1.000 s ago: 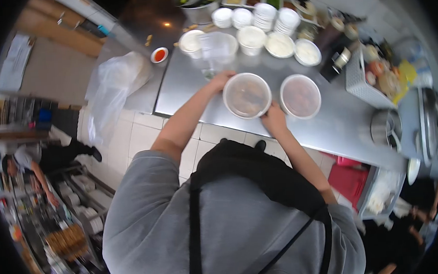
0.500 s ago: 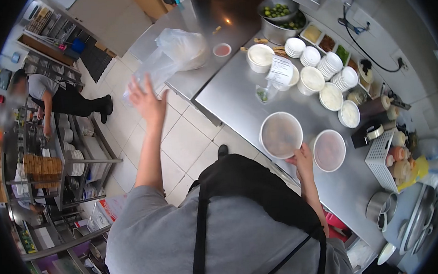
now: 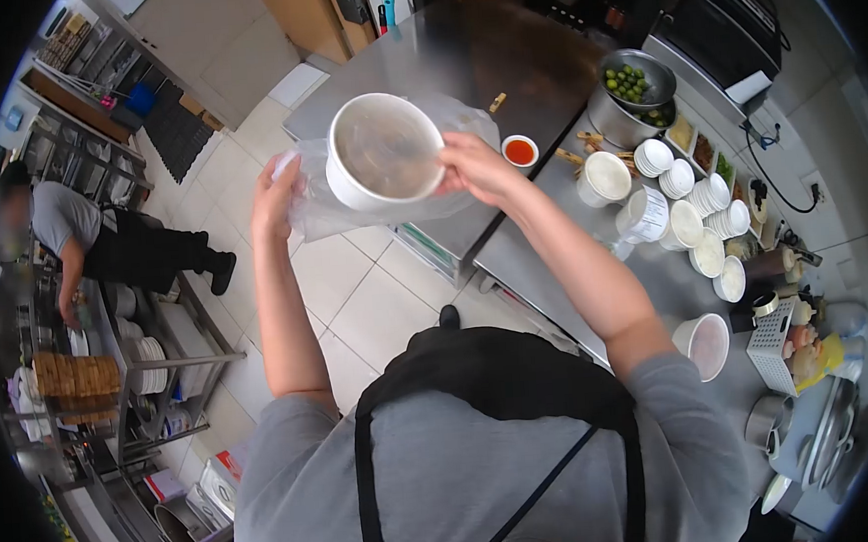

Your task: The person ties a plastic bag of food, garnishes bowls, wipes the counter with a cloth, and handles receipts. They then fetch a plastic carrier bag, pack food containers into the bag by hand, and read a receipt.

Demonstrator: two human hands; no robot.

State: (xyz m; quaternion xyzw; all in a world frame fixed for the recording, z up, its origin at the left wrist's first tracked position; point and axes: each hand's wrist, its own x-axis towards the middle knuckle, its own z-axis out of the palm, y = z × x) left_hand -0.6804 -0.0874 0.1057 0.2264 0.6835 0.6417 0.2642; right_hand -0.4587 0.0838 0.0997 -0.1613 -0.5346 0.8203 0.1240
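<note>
My right hand (image 3: 477, 167) grips the rim side of a large white round takeaway tub (image 3: 381, 190) with a see-through lid; brownish contents show dimly beneath it. The tub is over a clear plastic bag (image 3: 316, 207), whose film spreads behind and below it. At the bag's left edge, my left hand (image 3: 273, 199) is closed on the plastic, its fingertips partly hidden. Whether the tub is inside the bag's mouth or only in front of it, I cannot tell. A second lidded tub (image 3: 705, 346) stands on the steel counter by my right elbow.
Several white lidded cups (image 3: 685, 224), stacked lids (image 3: 710, 194) and a small cup of red sauce (image 3: 519, 151) stand on the steel counter (image 3: 562, 253). A pot of green limes (image 3: 632, 90) is behind. At left, a co-worker (image 3: 84, 233) stands by a metal rack (image 3: 176, 362).
My right hand has carried the tub from the right counter leftward and up to the plastic bag. My left hand, open before, has closed on the bag's edge.
</note>
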